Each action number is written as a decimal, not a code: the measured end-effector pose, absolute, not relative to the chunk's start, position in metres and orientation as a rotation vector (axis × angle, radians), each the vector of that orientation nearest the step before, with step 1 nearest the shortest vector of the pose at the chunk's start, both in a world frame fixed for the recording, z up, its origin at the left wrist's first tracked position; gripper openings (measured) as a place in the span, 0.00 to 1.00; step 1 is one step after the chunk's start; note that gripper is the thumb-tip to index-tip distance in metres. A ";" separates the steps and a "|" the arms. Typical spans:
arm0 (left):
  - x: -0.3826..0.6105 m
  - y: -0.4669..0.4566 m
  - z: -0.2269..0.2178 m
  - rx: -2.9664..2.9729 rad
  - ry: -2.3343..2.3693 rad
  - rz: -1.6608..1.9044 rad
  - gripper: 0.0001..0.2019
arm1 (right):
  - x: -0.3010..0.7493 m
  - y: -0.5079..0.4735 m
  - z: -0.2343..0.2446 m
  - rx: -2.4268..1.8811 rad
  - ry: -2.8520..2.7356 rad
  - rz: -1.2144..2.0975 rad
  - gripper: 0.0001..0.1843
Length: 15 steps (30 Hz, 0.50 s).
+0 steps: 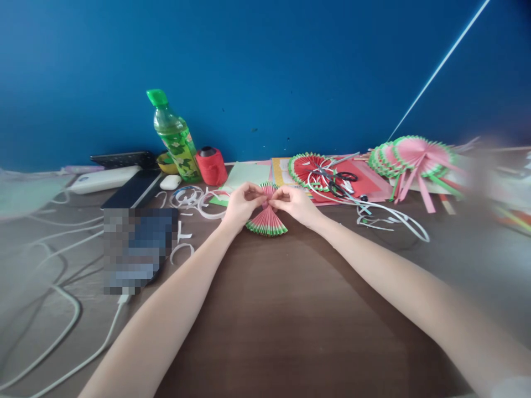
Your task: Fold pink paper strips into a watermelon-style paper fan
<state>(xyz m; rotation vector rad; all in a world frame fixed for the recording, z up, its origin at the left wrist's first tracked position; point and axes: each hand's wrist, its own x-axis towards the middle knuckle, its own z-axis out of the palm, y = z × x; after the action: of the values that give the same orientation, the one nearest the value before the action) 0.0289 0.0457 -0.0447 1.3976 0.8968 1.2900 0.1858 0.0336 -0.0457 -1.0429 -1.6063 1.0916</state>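
A pleated paper fan (pixel 267 223), pink with a green and white edge, is held between my two hands above the table. Its folds spread out above and below a pinched middle. My left hand (pixel 245 203) grips it near the centre from the left, thumb and fingers pressed together. From the right, my right hand (pixel 295 203) pinches the same middle part. The fingertips nearly meet and hide much of the fan's centre. Behind my right hand lies a red pleated paper fan (pixel 307 168) with a green edge, with black scissors (pixel 338 182) on it.
Pink and green finished fans (pixel 423 157) with paper strips lie at the right. A green-capped bottle (pixel 176 141) and a red roll (pixel 211 167) stand at the back left. A phone (pixel 143 251) with a white cable (pixel 110 337) lies left. White cords (pixel 398 213) curl at right.
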 end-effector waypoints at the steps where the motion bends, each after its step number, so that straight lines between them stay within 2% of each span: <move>1: 0.029 0.045 -0.044 1.403 0.902 1.287 0.09 | 0.186 0.034 -0.046 -1.037 -1.612 1.094 0.07; 15: 0.028 0.049 -0.050 1.610 0.964 1.194 0.09 | 0.186 0.035 -0.054 -1.043 -1.650 0.848 0.06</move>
<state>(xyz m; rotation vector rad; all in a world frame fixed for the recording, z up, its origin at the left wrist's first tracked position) 0.0281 0.0488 -0.0498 1.6096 0.9636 1.1935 0.1855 0.0349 -0.0539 -1.0434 -1.6499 0.8477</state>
